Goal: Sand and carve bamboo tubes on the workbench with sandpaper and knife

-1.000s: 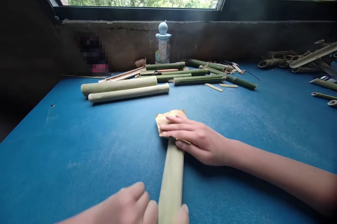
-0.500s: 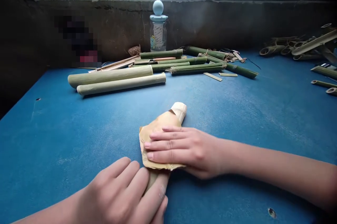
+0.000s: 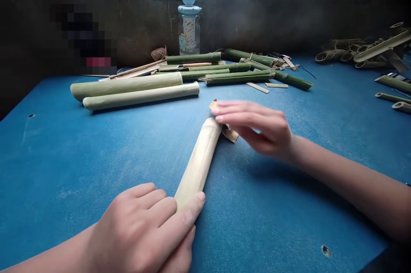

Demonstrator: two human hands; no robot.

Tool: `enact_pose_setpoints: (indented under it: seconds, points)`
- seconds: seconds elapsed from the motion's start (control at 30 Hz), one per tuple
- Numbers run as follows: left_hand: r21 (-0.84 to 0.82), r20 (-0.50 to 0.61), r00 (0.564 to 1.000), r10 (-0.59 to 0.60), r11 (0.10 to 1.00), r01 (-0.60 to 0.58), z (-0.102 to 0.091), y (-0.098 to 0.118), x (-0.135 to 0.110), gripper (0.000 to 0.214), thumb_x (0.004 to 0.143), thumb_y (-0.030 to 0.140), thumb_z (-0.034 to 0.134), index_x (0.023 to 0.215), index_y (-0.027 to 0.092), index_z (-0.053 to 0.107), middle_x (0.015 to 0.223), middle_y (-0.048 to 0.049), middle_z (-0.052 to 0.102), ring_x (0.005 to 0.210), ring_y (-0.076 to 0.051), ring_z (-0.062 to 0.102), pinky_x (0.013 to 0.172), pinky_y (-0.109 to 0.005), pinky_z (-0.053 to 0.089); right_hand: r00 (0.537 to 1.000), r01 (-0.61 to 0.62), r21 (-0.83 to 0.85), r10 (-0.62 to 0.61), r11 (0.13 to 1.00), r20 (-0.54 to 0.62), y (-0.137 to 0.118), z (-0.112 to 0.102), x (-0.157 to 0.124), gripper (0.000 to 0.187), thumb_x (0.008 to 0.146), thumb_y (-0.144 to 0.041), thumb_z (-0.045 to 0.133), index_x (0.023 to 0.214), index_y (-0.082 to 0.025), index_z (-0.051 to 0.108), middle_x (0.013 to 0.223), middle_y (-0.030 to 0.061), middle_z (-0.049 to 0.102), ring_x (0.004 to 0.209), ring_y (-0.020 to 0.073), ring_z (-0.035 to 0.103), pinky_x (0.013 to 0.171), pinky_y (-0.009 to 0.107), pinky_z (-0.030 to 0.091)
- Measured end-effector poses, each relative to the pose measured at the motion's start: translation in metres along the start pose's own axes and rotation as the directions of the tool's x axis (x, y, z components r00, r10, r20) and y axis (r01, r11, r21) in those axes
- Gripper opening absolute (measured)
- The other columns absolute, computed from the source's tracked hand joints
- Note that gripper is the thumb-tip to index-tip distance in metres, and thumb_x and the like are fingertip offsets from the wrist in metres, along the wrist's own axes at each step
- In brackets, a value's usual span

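Observation:
A peeled, pale bamboo tube (image 3: 199, 164) lies slanted on the blue tabletop (image 3: 80, 166), its rounded far end bare. My left hand (image 3: 141, 226) grips the tube's near end, with the thumb across it. My right hand (image 3: 253, 127) sits just past the far end, fingers extended. A folded piece of tan sandpaper (image 3: 230, 135) is mostly hidden under that hand, with its tip (image 3: 213, 104) showing beyond the fingertips.
Two thick peeled bamboo lengths (image 3: 135, 91) lie beyond the hands, with green bamboo pieces (image 3: 237, 77) behind them. A capped glass jar (image 3: 189, 29) and a twine ball (image 3: 159, 54) stand by the concrete wall (image 3: 272, 12). Cut bamboo pieces (image 3: 362, 54) lie at right.
The sandpaper has come off the tube's far end, which now shows bare. My right hand has moved past that end with the sandpaper under it. The view has tilted downward.

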State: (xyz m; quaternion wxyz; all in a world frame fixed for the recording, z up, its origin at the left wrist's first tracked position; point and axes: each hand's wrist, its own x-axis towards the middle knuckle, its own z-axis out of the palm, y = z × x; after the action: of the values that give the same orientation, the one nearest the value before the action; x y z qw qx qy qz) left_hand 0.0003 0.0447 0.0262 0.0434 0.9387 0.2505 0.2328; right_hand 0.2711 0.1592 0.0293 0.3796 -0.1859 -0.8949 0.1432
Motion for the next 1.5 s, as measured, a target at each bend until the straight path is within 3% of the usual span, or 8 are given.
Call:
enact_pose_setpoints:
  seconds: [0.17, 0.23, 0.33, 0.47, 0.9, 1.07, 1.23, 1.5]
  points:
    - [-0.018, -0.014, 1.0, 0.009, 1.0, -0.009, 0.0, -0.003, -0.001, 0.035, 0.087, 0.008, 0.048, 0.121, 0.006, 0.058, 0.062, 0.0001, 0.055, 0.051, -0.016, 0.045, 0.047, -0.034, 0.034, 0.924, -0.239, -0.119, 0.263, 0.964, 0.278, 0.048, -0.013, 0.001, 0.083, 0.085, -0.044, 0.073, 0.155, -0.024, 0.032, 0.159, 0.0105, 0.037, 0.147, 0.0316, 0.035, 0.12, 0.052, 0.031]
    - [0.017, -0.006, 1.0, 0.015, 1.0, -0.014, -0.001, -0.002, 0.0, 0.033, 0.09, 0.011, 0.046, 0.121, 0.006, 0.058, 0.062, 0.0006, 0.054, 0.05, -0.016, 0.046, 0.048, -0.033, 0.034, 0.895, -0.221, -0.116, 0.249, 0.968, 0.371, 0.056, -0.007, -0.001, 0.07, 0.087, -0.042, 0.07, 0.149, -0.021, 0.044, 0.152, 0.0121, 0.048, 0.142, 0.031, 0.043, 0.118, 0.05, 0.034]
    - [0.16, 0.05, 0.999, 0.004, 0.987, -0.012, -0.002, 0.001, 0.0, 0.042, 0.099, 0.033, 0.041, 0.129, 0.007, 0.057, 0.063, -0.0002, 0.055, 0.051, -0.017, 0.051, 0.05, -0.034, 0.039, 0.914, -0.249, -0.103, 0.269, 0.963, 0.304, 0.058, -0.001, -0.003, 0.033, 0.097, -0.03, 0.054, 0.125, -0.019, 0.067, 0.129, 0.0091, 0.069, 0.124, 0.027, 0.061, 0.108, 0.044, 0.047]
    - [0.319, 0.145, 0.983, -0.113, 0.946, 0.062, 0.001, 0.007, -0.002, 0.064, 0.096, 0.059, 0.035, 0.139, 0.015, 0.053, 0.061, -0.0001, 0.054, 0.049, -0.018, 0.053, 0.05, -0.034, 0.041, 0.924, -0.37, -0.099, 0.377, 0.924, 0.069, 0.044, -0.001, -0.002, 0.033, 0.1, -0.025, 0.046, 0.125, -0.022, 0.067, 0.119, 0.0037, 0.074, 0.11, 0.0226, 0.07, 0.099, 0.038, 0.056]
    - [0.292, 0.06, 0.996, -0.069, 0.955, 0.048, 0.007, 0.004, -0.001, 0.048, 0.094, 0.042, 0.044, 0.127, 0.01, 0.057, 0.056, 0.0018, 0.055, 0.042, -0.017, 0.054, 0.042, -0.029, 0.045, 0.968, 0.113, -0.119, -0.082, 0.986, 0.238, -0.022, 0.027, -0.006, 0.041, 0.099, -0.009, 0.042, 0.137, -0.012, 0.056, 0.14, 0.0132, 0.059, 0.138, 0.0226, 0.048, 0.119, 0.04, 0.041]
    - [0.29, 0.051, 0.997, -0.056, 0.956, 0.039, 0.008, 0.003, -0.003, 0.05, 0.095, 0.04, 0.042, 0.132, 0.009, 0.053, 0.056, 0.0019, 0.057, 0.041, -0.018, 0.055, 0.042, -0.03, 0.047, 0.98, -0.011, -0.205, 0.051, 0.979, 0.19, -0.013, 0.022, 0.002, 0.037, 0.099, -0.012, 0.046, 0.132, -0.017, 0.062, 0.136, 0.0119, 0.063, 0.13, 0.023, 0.057, 0.116, 0.04, 0.045]
    - [0.248, 0.085, 0.995, -0.051, 0.968, 0.028, 0.006, 0.001, -0.001, 0.039, 0.095, 0.041, 0.041, 0.117, 0.014, 0.059, 0.059, 0.0, 0.061, 0.043, -0.019, 0.058, 0.041, -0.031, 0.048, 0.916, 0.201, -0.096, -0.152, 0.975, 0.37, -0.04, 0.022, 0.006, 0.037, 0.102, -0.011, 0.037, 0.128, -0.006, 0.062, 0.137, 0.0137, 0.061, 0.135, 0.0209, 0.052, 0.119, 0.036, 0.041]
    - [0.154, 0.117, 0.991, -0.064, 0.987, 0.045, 0.003, -0.001, 0.001, 0.045, 0.097, 0.041, 0.039, 0.13, 0.012, 0.052, 0.058, 0.0025, 0.062, 0.044, -0.019, 0.06, 0.044, -0.031, 0.05, 0.951, 0.089, -0.113, -0.051, 0.99, 0.305, 0.008, 0.005, 0.004, 0.036, 0.099, -0.019, 0.051, 0.133, -0.019, 0.061, 0.133, 0.0069, 0.066, 0.133, 0.0214, 0.054, 0.116, 0.039, 0.045]
